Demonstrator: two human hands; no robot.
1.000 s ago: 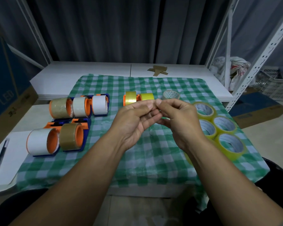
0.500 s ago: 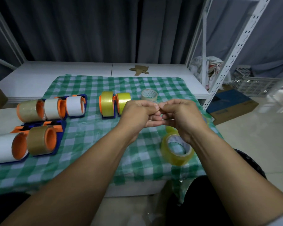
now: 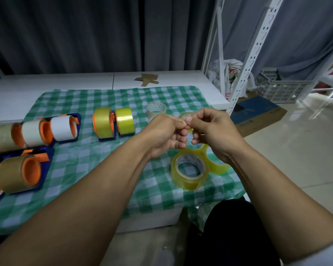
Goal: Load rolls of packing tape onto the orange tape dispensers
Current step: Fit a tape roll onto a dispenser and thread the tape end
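White table (image 3: pixel 46 83) carries a green checked cloth (image 3: pixel 85 150), which reads as the work mat that stops rolls wandering. At 9 o'clock from the hands sit the finished orange dispensers (image 3: pixel 46 131), five loaded with white and brown rolls, parked together out of the way. At 10 o'clock is a pair of dispensers with yellow tape (image 3: pixel 112 123), side by side, probably the latest ones finished. The loose yellow rolls (image 3: pixel 188 169) lie flat in a touching cluster at 5 o'clock, below the right hand, likely the feed stock. One clear roll (image 3: pixel 156 109) lies flat at 12 o'clock. No empty dispenser shows. Left hand (image 3: pixel 165 135) and right hand (image 3: pixel 213 133) are raised over the cloth with fingers curled and thumb and forefinger tips meeting hand to hand. Cannot tell what they pinch, if anything. Best guess: picking at a tape end or wrapper.
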